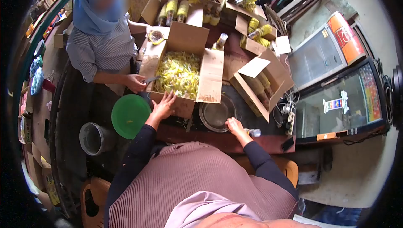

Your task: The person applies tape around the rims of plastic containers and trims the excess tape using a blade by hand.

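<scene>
An open cardboard box (183, 37) full of small yellow-wrapped pieces (180, 70) stands on the dark table in front of me. My left hand (163, 107) lies on its near flap, fingers spread and fingertips at the box edge. Farther right, my right hand (236, 126) has its fingers curled at the rim of a round metal bowl (217, 117). A small clear bottle (254, 132) lies beside that hand. Across the box, a co-worker's hand (135, 83) holds a knife-like blade (152, 79) over the box's left side.
A green basin (131, 117) and a grey bucket (93, 138) are at left. A roll of tape (156, 37) is near the co-worker's other arm. Boxes of yellow-wrapped bottles (171, 7) stand behind; another open box (261, 86), cables (285, 109) and a glass-door fridge (336, 104) are right.
</scene>
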`<state>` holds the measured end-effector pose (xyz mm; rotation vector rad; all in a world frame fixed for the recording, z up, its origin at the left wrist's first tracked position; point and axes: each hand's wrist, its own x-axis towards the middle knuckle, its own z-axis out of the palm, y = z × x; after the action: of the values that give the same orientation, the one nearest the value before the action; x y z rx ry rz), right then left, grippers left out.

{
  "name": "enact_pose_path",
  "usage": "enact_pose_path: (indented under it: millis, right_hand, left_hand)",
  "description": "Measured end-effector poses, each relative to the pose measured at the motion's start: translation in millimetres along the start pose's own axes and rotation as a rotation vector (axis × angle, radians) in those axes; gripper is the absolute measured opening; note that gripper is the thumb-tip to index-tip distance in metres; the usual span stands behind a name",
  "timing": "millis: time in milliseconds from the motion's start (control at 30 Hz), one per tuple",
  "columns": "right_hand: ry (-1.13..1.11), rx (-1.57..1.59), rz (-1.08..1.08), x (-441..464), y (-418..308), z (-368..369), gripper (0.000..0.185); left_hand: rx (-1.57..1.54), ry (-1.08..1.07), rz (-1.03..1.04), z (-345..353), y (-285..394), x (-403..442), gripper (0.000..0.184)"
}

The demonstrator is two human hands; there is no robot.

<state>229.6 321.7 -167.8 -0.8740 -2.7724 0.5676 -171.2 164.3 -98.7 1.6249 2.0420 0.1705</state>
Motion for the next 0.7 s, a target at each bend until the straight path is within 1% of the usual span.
enact_pose_path:
  millis: [33,100,133,200,233,300,433,467,533,567,633,700]
  right_hand:
    - [-0.230,0.067,0.136,5.9,-0.8,-7.8,0.031]
    - [-0.249,-0.066,0.116,9.7,-15.2,-11.8,0.024]
    - [-0.244,-0.061,0.110,10.6,-21.4,-12.6,0.024]
    - [-0.218,-0.104,0.128,12.1,-30.8,-13.8,0.013]
    - [-0.213,-0.104,0.125,11.7,-35.2,-13.3,0.013]
    - [-0.021,-0.060,0.220,10.4,-45.0,-12.6,0.006]
    - [0.045,0.033,0.342,9.9,-66.4,-14.2,0.010]
    - [0.042,0.034,0.337,9.6,-71.0,-11.9,0.010]
    - [0.150,0.057,0.297,10.9,-76.3,-8.1,0.013]
    - [0.194,0.090,0.243,12.6,-77.7,-7.5,0.014]
    - [0.245,0.139,0.241,17.2,-90.5,-14.4,0.012]
    - [0.299,0.126,0.210,24.8,-99.4,-19.7,0.010]
  left_hand:
    - [0.001,-0.004,-0.003,0.6,0.5,0.0,0.086]
    - [0.010,-0.020,-0.004,-1.8,1.9,-0.4,0.087]
    - [0.015,-0.016,0.003,-0.7,0.1,-0.4,0.087]
    - [0.031,-0.003,0.020,1.8,-1.3,0.4,0.087]
    - [0.035,0.001,0.019,1.8,-1.5,0.0,0.087]
    - [0.043,-0.007,0.007,2.2,-0.3,0.6,0.087]
    - [0.096,0.028,-0.005,6.0,2.8,-0.6,0.090]
    - [0.095,0.030,-0.011,10.1,4.0,-4.2,0.090]
    - [0.130,0.154,0.007,20.2,7.8,-10.0,0.093]
    - [0.186,0.198,0.017,27.0,10.5,-14.1,0.093]
    - [0.197,0.177,0.057,36.4,20.0,-30.6,0.089]
    - [0.188,0.013,0.067,45.2,34.9,-42.4,0.083]
